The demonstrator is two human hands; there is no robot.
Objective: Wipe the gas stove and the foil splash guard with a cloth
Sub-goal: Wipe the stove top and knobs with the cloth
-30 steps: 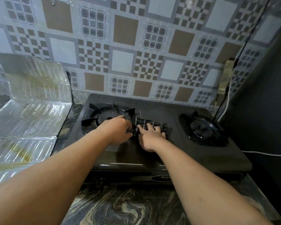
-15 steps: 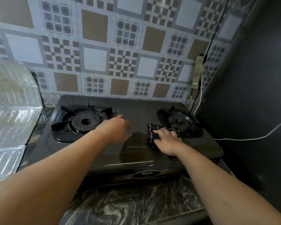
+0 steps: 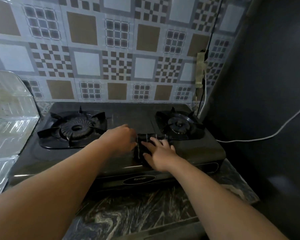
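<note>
The black two-burner gas stove [image 3: 197, 153] sits on a marbled counter. A dark cloth with thin light stripes [image 3: 145, 138] lies folded on the stove top between the burners, close to the right one. My right hand [image 3: 160, 155] rests flat on the cloth with fingers spread, covering its near half. My left hand [image 3: 119, 140] is just left of it, its curled fingers on the cloth's left edge. The foil splash guard [image 3: 9, 122] stands at the far left, creased and stained, partly cut off by the frame.
The left burner [image 3: 74, 129] and right burner [image 3: 178, 125] carry black pan supports. A dark wall [image 3: 267, 84] stands close on the right, with a white cable [image 3: 267, 137] across it. A socket strip [image 3: 200, 70] hangs on the tiled wall. The marbled counter [image 3: 137, 213] runs in front.
The cloth has slid right from beside the left burner to beside the right one under my right hand. My left hand let go, then came back to its left edge. The view panned right.
</note>
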